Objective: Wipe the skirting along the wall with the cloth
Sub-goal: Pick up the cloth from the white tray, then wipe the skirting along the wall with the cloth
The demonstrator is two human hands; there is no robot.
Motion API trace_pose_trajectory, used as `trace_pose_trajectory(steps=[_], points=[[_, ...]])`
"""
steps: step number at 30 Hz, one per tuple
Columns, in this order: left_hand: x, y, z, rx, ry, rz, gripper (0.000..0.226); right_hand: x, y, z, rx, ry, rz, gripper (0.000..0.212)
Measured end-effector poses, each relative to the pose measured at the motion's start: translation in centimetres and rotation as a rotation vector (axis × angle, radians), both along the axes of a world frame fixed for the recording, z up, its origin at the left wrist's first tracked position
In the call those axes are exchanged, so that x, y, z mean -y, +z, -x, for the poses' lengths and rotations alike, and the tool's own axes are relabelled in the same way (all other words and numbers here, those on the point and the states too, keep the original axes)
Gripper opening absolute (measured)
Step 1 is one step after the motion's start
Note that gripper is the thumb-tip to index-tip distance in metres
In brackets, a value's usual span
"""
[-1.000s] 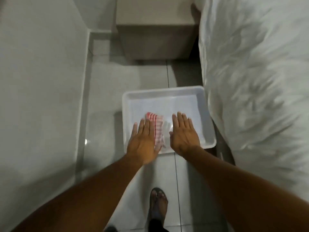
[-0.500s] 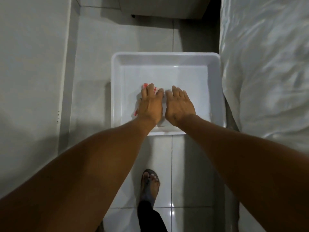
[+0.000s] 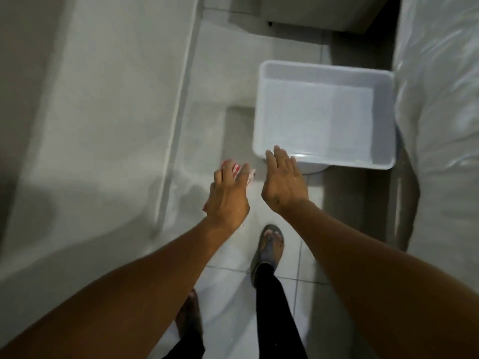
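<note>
1. Red-and-white striped cloth [image 3: 237,169] bunched under the left hand [image 3: 228,198], fingers curled over it, only a corner peeking past the fingertips; carried above the floor, clear of the tub, likely on its way to the wall.
2. Right hand [image 3: 283,182] flat and spread, holding nothing, hovering just beside the left and over the near corner of the tub [image 3: 269,71]; probably free to steady or brace.
3. White plastic tub, apparently with shallow water, parked on the floor between wall and bed [image 3: 438,99]; kept close, presumably for wetting the cloth.
4. Skirting [image 3: 178,104] as a pale band along the foot of the wall [image 3: 90,86], to the left of both hands, not yet touched by the cloth.
5. Glossy pale floor tiles [image 3: 311,275] with thin grout lines, faint sheen near the skirting; wet or merely reflective, cannot tell.
6. Narrow aisle, dim light, base of a cabinet [image 3: 311,11] at the far end; sandalled foot [image 3: 269,244] planted just behind the hands.
</note>
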State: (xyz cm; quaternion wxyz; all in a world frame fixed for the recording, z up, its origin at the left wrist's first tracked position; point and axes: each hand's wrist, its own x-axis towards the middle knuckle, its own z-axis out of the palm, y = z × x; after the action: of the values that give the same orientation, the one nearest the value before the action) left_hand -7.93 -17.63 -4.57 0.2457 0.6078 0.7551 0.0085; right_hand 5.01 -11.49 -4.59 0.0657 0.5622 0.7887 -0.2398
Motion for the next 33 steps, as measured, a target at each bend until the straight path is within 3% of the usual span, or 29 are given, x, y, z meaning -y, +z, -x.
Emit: trace_pose_trajectory(steps=[5, 12, 15, 21, 24, 28, 33], points=[[12.6, -3.5, 7.5, -0.061, 0.034, 0.136, 0.089, 9.7, -4.3, 6.8, -0.015, 0.072, 0.071, 0.063], [22.9, -18.9, 13.8, -0.146, 0.014, 0.19, 0.078, 15.7, -19.8, 10.7, 0.02, 0.205, 0.143, 0.064], [23.5, -25.4, 15.8, -0.16, 0.012, 0.167, 0.077, 16.0, -26.6, 11.0, 0.05, 0.186, 0.158, 0.062], [22.8, -35.1, 18.1, -0.287, 0.088, 0.186, 0.085, 17.0, -37.1, 11.9, 0.128, 0.388, 0.212, 0.068], [24.4, -37.8, 18.1, -0.306, 0.028, 0.111, 0.091, 16.3, -38.6, 12.3, 0.143, 0.393, 0.169, 0.082], [22.3, -39.9, 20.4, -0.246, -0.082, -0.091, 0.055, 13.4, -39.1, 13.9, 0.306, 0.435, 0.228, 0.11], [14.2, -40.7, 21.2, -0.193, -0.01, -0.094, 0.072, 9.8, -38.8, 16.3, 0.394, 0.398, 0.311, 0.129]])
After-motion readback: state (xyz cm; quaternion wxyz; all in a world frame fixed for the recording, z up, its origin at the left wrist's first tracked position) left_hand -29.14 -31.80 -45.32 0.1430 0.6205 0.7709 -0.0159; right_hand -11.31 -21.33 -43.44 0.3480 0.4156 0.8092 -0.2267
